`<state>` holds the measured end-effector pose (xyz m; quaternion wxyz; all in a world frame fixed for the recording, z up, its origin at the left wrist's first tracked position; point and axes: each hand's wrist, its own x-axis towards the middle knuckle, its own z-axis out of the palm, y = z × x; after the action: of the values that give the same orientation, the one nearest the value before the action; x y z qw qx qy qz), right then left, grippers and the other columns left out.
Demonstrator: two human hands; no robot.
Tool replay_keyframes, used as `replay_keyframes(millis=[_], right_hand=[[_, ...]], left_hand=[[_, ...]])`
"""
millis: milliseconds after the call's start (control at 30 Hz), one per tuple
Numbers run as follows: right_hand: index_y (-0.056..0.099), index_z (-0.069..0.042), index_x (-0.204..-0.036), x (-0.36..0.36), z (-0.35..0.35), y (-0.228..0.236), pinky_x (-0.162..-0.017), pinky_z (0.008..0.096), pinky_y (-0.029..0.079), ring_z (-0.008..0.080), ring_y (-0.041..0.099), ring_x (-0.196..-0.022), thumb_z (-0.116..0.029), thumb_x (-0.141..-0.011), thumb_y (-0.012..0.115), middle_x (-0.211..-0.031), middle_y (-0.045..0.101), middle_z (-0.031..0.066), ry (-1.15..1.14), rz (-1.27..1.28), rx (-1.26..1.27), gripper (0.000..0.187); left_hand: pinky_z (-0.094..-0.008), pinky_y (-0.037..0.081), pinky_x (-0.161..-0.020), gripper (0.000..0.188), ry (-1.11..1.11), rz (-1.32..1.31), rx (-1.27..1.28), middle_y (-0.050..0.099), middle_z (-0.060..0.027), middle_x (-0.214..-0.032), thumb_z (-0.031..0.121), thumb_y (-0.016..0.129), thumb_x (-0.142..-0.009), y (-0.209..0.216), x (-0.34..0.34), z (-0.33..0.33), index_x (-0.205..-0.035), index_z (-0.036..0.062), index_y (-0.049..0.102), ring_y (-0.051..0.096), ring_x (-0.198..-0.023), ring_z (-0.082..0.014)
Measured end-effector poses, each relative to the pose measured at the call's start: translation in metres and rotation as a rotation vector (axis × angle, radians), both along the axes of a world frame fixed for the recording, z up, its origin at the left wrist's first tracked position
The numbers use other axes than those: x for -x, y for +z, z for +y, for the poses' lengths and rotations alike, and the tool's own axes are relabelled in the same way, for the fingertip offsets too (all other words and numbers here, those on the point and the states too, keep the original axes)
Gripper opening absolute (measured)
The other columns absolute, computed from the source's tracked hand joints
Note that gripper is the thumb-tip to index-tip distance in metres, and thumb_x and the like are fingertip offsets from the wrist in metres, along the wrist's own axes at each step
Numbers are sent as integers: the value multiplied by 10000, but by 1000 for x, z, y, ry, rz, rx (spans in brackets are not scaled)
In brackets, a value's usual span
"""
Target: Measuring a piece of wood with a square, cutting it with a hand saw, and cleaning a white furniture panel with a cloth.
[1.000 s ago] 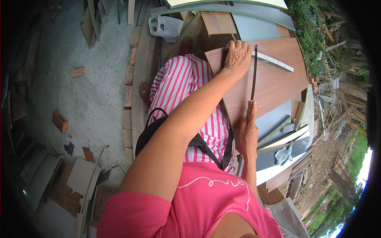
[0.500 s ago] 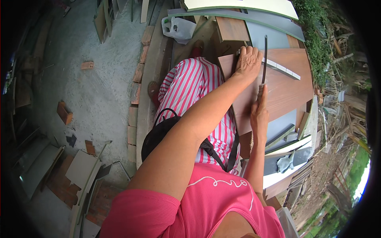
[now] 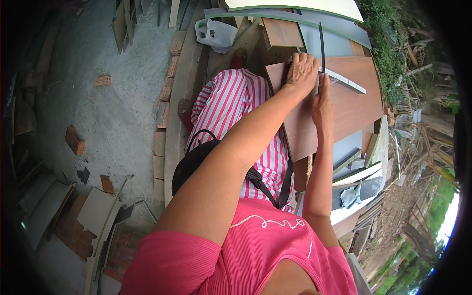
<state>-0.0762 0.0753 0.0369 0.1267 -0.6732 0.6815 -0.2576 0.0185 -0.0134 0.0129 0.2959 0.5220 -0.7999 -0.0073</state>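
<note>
My left hand (image 3: 302,73) is closed over the near end of a narrow white strip (image 3: 351,84) with marks across it, pressing it onto a brown wood-grain board (image 3: 349,110). Its fingertips are partly hidden. My right hand (image 3: 323,104) grips the handle of what looks like a handsaw, its index finger stretched along it. The long, thin dark blade (image 3: 322,44) shows almost edge-on and lies across the strip, just right of my left hand. I cannot make out any teeth.
Grey and white panels (image 3: 339,34) lie beyond the board, and offcuts (image 3: 349,162) lie nearer me on the right. A white plastic bag (image 3: 216,35) sits at the far left of the work. Bricks (image 3: 160,142) line a concrete edge; plants (image 3: 381,49) grow at right.
My right hand has pushed the saw forward, away from me, so the handle is now close to the strip. My left hand stays on the strip; the whole view has shifted slightly.
</note>
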Motion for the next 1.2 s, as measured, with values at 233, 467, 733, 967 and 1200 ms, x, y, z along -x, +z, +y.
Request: replay_keyframes(millis=[233, 467, 733, 967, 1200], right_hand=[[156, -189, -1483, -18, 31, 19, -738, 533, 446, 488, 585, -917, -73, -889, 404, -1135, 568, 311, -133, 6, -242, 655], [161, -204, -1490, -29, 138, 33, -939, 424, 448, 370, 457, -1233, -16, -918, 366, -1384, 437, 215, -189, -120, -337, 637], [171, -154, -1478, -6, 23, 5, -760, 521, 452, 465, 596, -915, -89, -913, 400, -1151, 581, 272, -34, 26, -47, 613], [170, -152, -1478, -18, 1, 16, -780, 519, 446, 463, 584, -968, -82, -912, 390, -1207, 548, 275, -137, 55, -287, 611], [134, -158, -1488, -36, 119, 38, -872, 463, 457, 425, 512, -1140, -53, -920, 370, -1351, 460, 223, -229, -80, -441, 624]], left_hand=[[-387, 336, -827, 169, 42, -43, 9, 566, -112, -939, 138, 516, -805, 1, -1, 1, -939, 67, 589, 503, -945, -253], [-384, 336, -822, 160, 31, -39, 30, 568, -102, -925, 131, 494, -820, -3, -3, -1, -930, 73, 595, 508, -923, -244], [-381, 339, -816, 170, 21, -19, 18, 570, -102, -930, 144, 505, -814, 0, -2, -2, -944, 73, 590, 510, -925, -243], [-380, 331, -817, 174, 50, -53, 6, 572, -105, -944, 156, 510, -810, -2, -4, 1, -947, 79, 587, 510, -927, -237], [-383, 329, -811, 157, 25, -61, 49, 567, -97, -917, 135, 501, -814, -4, -6, -1, -928, 76, 591, 508, -911, -231]])
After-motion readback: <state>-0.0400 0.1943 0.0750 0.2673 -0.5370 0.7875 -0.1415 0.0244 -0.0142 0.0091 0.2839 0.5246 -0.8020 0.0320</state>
